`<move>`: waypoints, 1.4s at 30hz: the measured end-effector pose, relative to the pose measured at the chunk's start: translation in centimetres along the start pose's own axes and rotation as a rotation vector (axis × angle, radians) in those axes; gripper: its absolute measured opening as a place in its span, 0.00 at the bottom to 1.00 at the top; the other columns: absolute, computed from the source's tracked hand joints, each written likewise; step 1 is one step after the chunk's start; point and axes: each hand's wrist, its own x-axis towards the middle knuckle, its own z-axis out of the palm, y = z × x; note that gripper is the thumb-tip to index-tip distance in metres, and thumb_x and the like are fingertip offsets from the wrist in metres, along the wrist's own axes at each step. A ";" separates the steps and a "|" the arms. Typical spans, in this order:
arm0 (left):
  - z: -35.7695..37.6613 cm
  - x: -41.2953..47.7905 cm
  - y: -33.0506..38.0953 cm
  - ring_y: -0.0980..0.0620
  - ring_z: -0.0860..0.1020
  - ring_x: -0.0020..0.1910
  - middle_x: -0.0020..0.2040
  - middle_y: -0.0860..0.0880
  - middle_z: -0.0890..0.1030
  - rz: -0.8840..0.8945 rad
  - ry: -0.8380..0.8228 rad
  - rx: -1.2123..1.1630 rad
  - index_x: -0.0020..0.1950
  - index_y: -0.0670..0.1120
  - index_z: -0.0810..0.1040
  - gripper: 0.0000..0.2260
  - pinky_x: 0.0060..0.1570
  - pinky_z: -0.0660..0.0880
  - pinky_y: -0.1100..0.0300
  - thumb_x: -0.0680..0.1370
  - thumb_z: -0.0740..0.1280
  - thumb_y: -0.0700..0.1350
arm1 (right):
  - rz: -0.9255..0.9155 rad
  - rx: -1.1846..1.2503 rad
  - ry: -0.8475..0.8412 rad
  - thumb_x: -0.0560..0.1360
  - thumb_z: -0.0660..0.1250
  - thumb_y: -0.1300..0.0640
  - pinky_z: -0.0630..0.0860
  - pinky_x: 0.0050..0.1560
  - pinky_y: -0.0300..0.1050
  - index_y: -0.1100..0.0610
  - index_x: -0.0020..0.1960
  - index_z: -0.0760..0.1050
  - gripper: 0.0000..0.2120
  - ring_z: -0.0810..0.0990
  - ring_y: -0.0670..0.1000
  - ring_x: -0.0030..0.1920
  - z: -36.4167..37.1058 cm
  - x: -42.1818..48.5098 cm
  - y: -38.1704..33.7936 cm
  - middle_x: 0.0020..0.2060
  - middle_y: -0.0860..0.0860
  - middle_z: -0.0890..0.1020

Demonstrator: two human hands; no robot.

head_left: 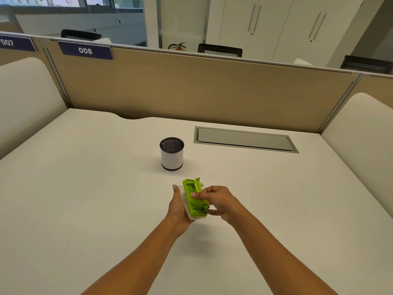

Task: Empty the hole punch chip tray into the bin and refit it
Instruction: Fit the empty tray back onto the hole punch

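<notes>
The right hand pinches the green hole punch from above, fingers closed narrowly over its upturned underside. The left hand cups it from below, fingers hidden behind a pale translucent chip tray, whose seating on the punch is hard to make out. Both are held just above the white surface, near its front. The small mesh-topped bin stands upright just beyond, apart from the hands, with open room all round. A closed cable hatch lies further right.
</notes>
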 end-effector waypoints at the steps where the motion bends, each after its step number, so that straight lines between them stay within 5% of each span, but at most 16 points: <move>1: 0.0 0.0 0.0 0.43 0.79 0.47 0.48 0.43 0.82 0.001 0.001 0.004 0.50 0.49 0.78 0.32 0.42 0.76 0.50 0.76 0.40 0.66 | -0.008 -0.013 0.004 0.64 0.77 0.58 0.73 0.32 0.39 0.57 0.40 0.71 0.15 0.76 0.44 0.39 0.1 0.0 0.1 0.38 0.49 0.78; 15: 0.1 0.6 0.0 0.43 0.79 0.45 0.47 0.43 0.81 0.032 0.061 0.052 0.57 0.47 0.76 0.30 0.40 0.76 0.50 0.77 0.42 0.64 | -0.028 -0.085 0.006 0.62 0.78 0.56 0.75 0.35 0.40 0.56 0.39 0.70 0.17 0.77 0.47 0.40 0.7 0.4 0.8 0.41 0.52 0.78; 22: 0.1 0.8 -0.9 0.45 0.80 0.43 0.45 0.44 0.81 0.091 0.103 0.110 0.50 0.47 0.78 0.26 0.40 0.76 0.52 0.78 0.47 0.62 | -0.064 -0.050 0.014 0.64 0.77 0.56 0.78 0.37 0.40 0.59 0.44 0.71 0.18 0.80 0.48 0.42 0.8 0.1 1.2 0.41 0.52 0.79; 26: 0.2 1.0 -1.0 0.45 0.80 0.43 0.43 0.44 0.82 0.116 0.111 0.085 0.46 0.48 0.79 0.26 0.45 0.76 0.51 0.78 0.48 0.62 | -0.094 -0.135 0.055 0.63 0.78 0.55 0.80 0.50 0.49 0.59 0.44 0.71 0.19 0.80 0.53 0.48 0.9 0.0 1.0 0.45 0.54 0.79; 32: 0.2 1.3 -0.8 0.45 0.80 0.41 0.34 0.47 0.85 0.129 0.118 0.088 0.45 0.48 0.80 0.26 0.41 0.76 0.53 0.78 0.48 0.63 | -0.086 -0.133 0.061 0.63 0.78 0.55 0.80 0.55 0.51 0.59 0.44 0.71 0.19 0.81 0.56 0.55 0.8 0.1 0.7 0.48 0.57 0.80; 36: 0.2 1.1 -0.5 0.44 0.80 0.41 0.40 0.44 0.83 0.120 0.137 0.078 0.46 0.47 0.79 0.27 0.39 0.76 0.52 0.78 0.47 0.63 | -0.066 -0.141 0.046 0.63 0.78 0.55 0.80 0.53 0.48 0.59 0.43 0.71 0.18 0.81 0.55 0.51 1.1 0.0 0.9 0.47 0.56 0.79; 42: -0.2 1.2 -0.1 0.46 0.80 0.40 0.31 0.48 0.85 0.118 0.127 0.087 0.45 0.49 0.79 0.28 0.36 0.76 0.54 0.77 0.46 0.64 | -0.064 -0.151 0.043 0.63 0.78 0.54 0.79 0.53 0.49 0.59 0.43 0.71 0.18 0.81 0.56 0.53 1.4 -0.1 1.0 0.46 0.56 0.79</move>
